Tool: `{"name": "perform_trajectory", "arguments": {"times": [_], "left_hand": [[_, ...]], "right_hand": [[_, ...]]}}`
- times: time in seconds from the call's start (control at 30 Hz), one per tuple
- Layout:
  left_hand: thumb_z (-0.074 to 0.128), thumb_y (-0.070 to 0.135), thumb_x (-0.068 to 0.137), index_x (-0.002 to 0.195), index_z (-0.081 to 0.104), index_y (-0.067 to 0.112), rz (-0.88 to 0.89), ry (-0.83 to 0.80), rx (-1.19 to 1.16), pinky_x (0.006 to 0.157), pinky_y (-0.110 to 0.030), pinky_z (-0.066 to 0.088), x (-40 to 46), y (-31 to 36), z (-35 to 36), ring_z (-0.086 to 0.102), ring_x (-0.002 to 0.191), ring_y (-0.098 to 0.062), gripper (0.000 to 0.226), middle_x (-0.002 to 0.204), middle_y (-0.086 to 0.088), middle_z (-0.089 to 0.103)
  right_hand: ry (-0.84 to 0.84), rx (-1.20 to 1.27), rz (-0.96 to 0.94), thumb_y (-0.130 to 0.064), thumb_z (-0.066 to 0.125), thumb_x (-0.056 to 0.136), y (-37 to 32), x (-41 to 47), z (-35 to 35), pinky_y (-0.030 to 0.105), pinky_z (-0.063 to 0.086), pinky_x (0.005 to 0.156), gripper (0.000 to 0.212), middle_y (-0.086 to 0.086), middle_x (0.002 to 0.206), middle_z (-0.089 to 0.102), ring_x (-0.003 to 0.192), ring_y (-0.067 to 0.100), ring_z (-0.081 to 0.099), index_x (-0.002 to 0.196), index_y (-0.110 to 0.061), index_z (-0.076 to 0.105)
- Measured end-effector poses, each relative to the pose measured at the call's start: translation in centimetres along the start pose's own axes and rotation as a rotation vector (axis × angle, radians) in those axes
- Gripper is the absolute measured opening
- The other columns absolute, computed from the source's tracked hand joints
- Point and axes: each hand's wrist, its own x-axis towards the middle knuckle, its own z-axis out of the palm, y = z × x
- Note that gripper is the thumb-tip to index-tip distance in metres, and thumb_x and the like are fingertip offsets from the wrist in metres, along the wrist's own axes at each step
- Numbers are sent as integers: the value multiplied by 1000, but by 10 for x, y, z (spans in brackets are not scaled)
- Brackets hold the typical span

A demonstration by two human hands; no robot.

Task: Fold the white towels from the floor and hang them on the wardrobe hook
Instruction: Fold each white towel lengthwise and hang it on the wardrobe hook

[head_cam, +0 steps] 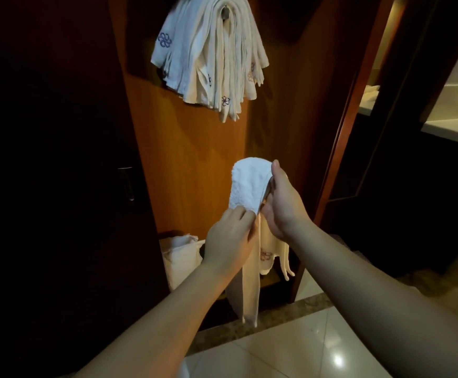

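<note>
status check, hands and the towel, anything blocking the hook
Both hands on one towel: left hand pinches its lower fold, right hand grips the top. Hook already stacked with hung towels. Nothing in the way of the hook.

hook (pixel 225 12) crowded by hung towels (pixel 211 55)
</note>
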Motion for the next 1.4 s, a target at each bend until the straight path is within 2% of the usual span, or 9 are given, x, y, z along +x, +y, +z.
{"name": "perform_trajectory", "arguments": {"times": [0.17,0.33,0.47,0.57,0.67,0.87,1.1,1.27,1.4], "left_hand": [[49,62,86,90,37,36,-299,46,-146,51,-13,32,5,5,8,48,73,-4,29,87,18,42],[60,31,91,74,33,34,-401,57,-187,48,-21,29,16,-1,9,45,57,-8,32,73,11,41],[60,21,90,77,33,31,-342,85,-158,47,-22,25,16,-4,2,41,56,-7,31,75,13,37],[51,27,88,88,42,28,-332,65,-131,46,-30,43,11,-9,3,47,62,-7,9,83,13,42],[58,16,90,106,49,29,-436,-12,-80,54,-39,57,-6,-28,19,57,70,-11,22,100,10,51],[66,27,86,93,61,27,-549,-168,56,54,-23,39,-48,-77,56,56,84,-12,8,83,16,41],[66,24,92,88,52,39,-777,-108,-325,61,-40,57,-72,-90,44,60,73,-3,21,89,13,62],[74,29,79,101,60,50,-684,600,-857,74,-21,52,-74,-86,-34,64,91,4,33,100,20,67],[73,13,88,135,56,10,-778,100,-1108,85,-26,58,-79,-78,-29,69,96,1,50,115,-4,68]], "right_hand": [[-46,-50,-19,-55,51,97,-1,-1,6,27,55,85,24,-16,96,72,98,9,68,105,-33,57],[127,-285,-200,-65,61,75,-6,4,6,37,61,77,41,-8,91,72,89,11,73,95,-29,64],[268,-232,-251,-50,66,91,-5,11,-4,28,59,70,23,-24,78,71,79,-3,70,89,-28,63],[309,-194,-240,-34,64,98,-9,11,-6,19,52,60,12,-24,77,73,75,-9,70,88,-27,62],[347,-137,-237,-27,60,100,-25,13,-9,22,54,59,10,-17,75,75,72,0,73,91,-24,61],[415,13,-260,-22,62,98,-56,18,-15,40,59,83,7,-11,72,75,69,4,74,92,-24,60],[520,121,-256,-19,66,96,-70,25,-24,38,61,82,15,-3,85,74,77,11,74,88,-26,56],[541,440,-200,-4,74,88,-88,26,-33,31,60,56,30,13,100,72,83,25,74,115,-6,60],[524,530,-143,0,76,84,-89,26,-23,33,59,52,36,20,99,71,79,31,74,116,-2,61]]}}
